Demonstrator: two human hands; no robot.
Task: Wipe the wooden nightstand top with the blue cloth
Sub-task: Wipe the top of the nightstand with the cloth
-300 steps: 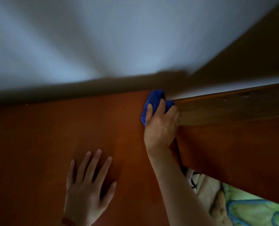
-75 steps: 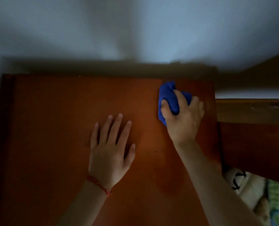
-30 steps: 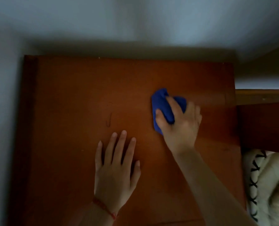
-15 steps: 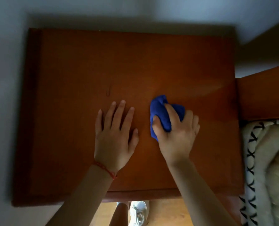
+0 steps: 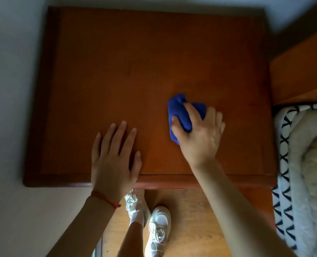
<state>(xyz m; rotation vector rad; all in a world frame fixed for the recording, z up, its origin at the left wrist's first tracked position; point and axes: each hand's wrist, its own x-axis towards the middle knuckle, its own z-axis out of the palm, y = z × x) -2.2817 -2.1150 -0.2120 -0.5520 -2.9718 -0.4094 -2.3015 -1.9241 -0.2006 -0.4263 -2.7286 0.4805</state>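
1. The right hand lies palm down on the nightstand top, right of centre and somewhat toward the near edge, its fingers curled over the bunched blue cloth and gripping it against the wood.
2. Its index finger crosses the top of the cloth, the thumb presses against the cloth's left side, and the other fingers wrap its right side; the forearm runs back to the near right.
3. The left hand rests flat and open on the wood at the near edge, fingers straight and slightly spread, pointing far; the heel of the palm overhangs the moulded front lip.
4. A thin red string bracelet circles the left wrist.
5. The cloth is a deep blue, soft, crumpled wad, with folds showing beyond the fingertips and a corner poking out under the palm on the near side.
6. The nightstand top is a smooth, reddish-brown rectangular panel with a slightly raised border and a rounded front edge; a small dark mark sits left of centre toward the far side.
7. Pale walls meet the nightstand on the far and left sides.
8. To the right lie a wooden bed frame and a fluffy cream blanket with a black-and-white patterned edge.
9. Below the front edge, white lace-up sneakers stand on a light wooden floor.
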